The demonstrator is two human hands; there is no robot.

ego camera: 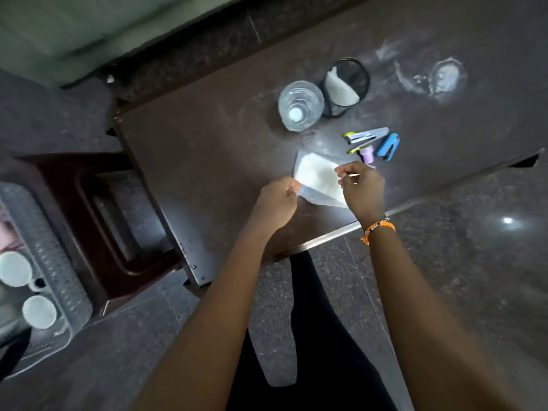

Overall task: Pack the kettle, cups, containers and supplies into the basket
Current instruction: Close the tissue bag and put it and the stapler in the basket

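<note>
Both hands pinch the clear plastic pouch of white powder (318, 180) on the dark brown table (207, 143): left hand (280, 197) on its corner, right hand (360, 188) on its edge. Two white cups (38, 311) already sit in the grey woven basket (56, 262); clear plastic bottle (300, 105), black mesh holder (350, 84) and staplers (385, 145) remain out.

The table (207, 149) was dark brown, smeared with pale whitish marks on its far side. On it a black mesh cup (351, 84) held something white, beside a clear bottle (300, 105) with a white cap. Nearer lay a blue stapler (389, 146), a lilac cap (367, 153) and a clear pouch (318, 179) with white contents. Left of the table, a grey dotted basket (56, 268) held white cups (14, 268). An orange wristband (378, 226) showed.
</note>
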